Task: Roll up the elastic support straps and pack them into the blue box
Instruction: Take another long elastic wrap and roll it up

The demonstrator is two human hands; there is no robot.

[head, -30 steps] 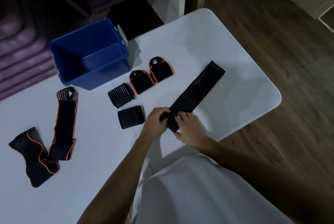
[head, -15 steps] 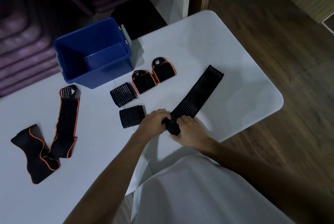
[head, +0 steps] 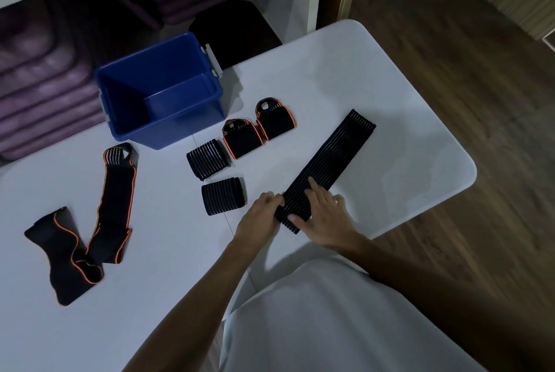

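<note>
Your left hand has its grip curled round the near, rolled end of the ribbed strap; your right hand presses it open-fingered. The strap runs away rightward across the desk.

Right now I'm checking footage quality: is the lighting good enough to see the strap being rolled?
Head view: dim overall; the ribbed strap stays legible against the white table, sharp, without glare; soft shadows under both hands; the blue box interior is dark; edges bend from the wide-angle lens.
</note>
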